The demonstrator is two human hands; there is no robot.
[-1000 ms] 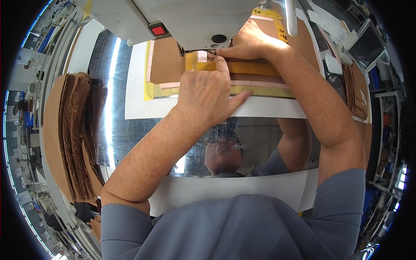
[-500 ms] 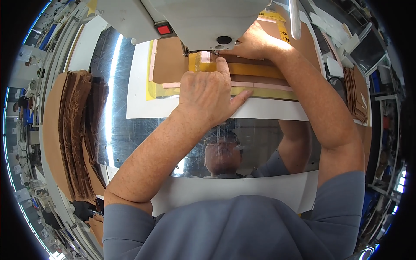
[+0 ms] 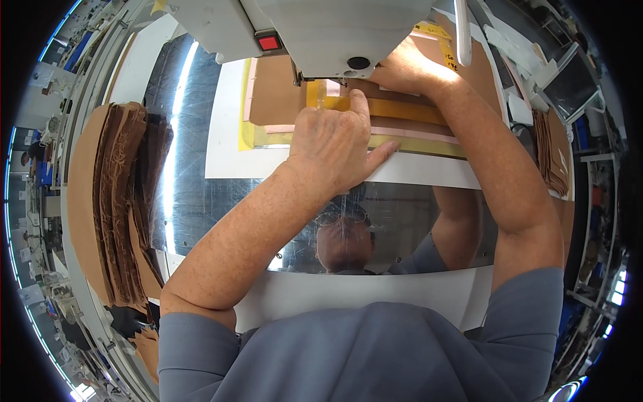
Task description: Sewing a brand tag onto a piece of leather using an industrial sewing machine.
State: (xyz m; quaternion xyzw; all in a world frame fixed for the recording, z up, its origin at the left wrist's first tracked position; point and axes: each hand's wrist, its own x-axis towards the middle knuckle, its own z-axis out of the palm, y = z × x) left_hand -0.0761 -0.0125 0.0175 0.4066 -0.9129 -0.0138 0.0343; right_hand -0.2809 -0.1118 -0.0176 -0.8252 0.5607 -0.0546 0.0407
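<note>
My left hand (image 3: 333, 144) rests on a flat sewing template, its index finger stretched toward the needle area and its thumb spread; the other fingers curl under. Beneath it lie a yellow strip (image 3: 402, 110) and a pale pink strip (image 3: 415, 131) along a brown panel (image 3: 274, 90). The sewing machine head (image 3: 328, 33) hangs just above the index fingertip. Beyond, my right hand (image 3: 412, 67) lies on the brown material under the bright lamp light; its fingers seem flat, partly hidden by the machine head. A white sheet (image 3: 224, 151) borders the template.
A stack of brown cut pieces (image 3: 110, 208) with frayed edges stands at the left. More brown pieces (image 3: 550, 151) lie at the right, near a dark screen (image 3: 569, 77). The shiny metal table plate (image 3: 375, 234) reflects me. A white upright rod (image 3: 462, 33) stands beside the machine head.
The machine head, the template and both hands appear slightly further right in the picture. My left index fingertip is a little further right of the needle area. Both hands keep their pose.
</note>
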